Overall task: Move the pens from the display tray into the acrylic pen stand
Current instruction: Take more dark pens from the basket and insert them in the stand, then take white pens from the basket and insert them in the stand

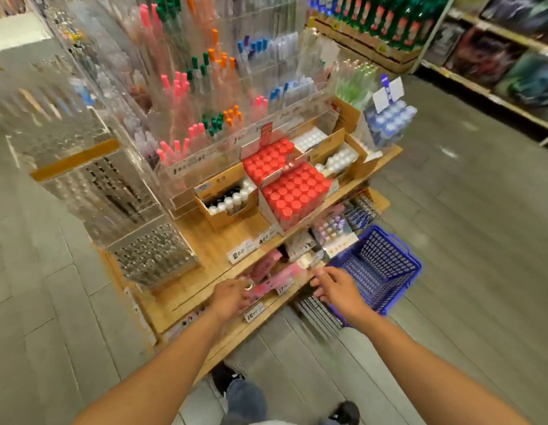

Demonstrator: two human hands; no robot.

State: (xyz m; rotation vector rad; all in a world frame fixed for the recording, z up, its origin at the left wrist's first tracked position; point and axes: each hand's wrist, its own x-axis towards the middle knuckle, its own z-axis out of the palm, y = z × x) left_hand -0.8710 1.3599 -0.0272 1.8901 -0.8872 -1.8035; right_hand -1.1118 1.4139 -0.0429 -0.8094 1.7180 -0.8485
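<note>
The left hand (228,297) reaches into the lower shelf (205,289) with fingers curled at a pink pack (277,282); motion blur prevents telling whether it grips that pack or only touches it. The right hand (335,289) hovers just beside it, fingers spread and loosely bent, holding nothing — probably positioned to steady or receive stock. Directly beyond the right hand, a blue basket (386,268) stands on the floor against the shelf unit; its contents cannot be made out. Above and beyond both hands, the upper shelf carries open cardboard boxes: two of red-capped items (292,188) and one of white-capped items (233,199), packed upright so caps face the shopper. Farther back and up from the hands rises the acrylic pen stand (205,96), its clear tiered compartments holding pens (182,87) upright, sorted by cap colour — pink, green, orange, blue. A second clear rack (150,256) stands beyond the left hand. Which container is the display tray cannot be determined.
</note>
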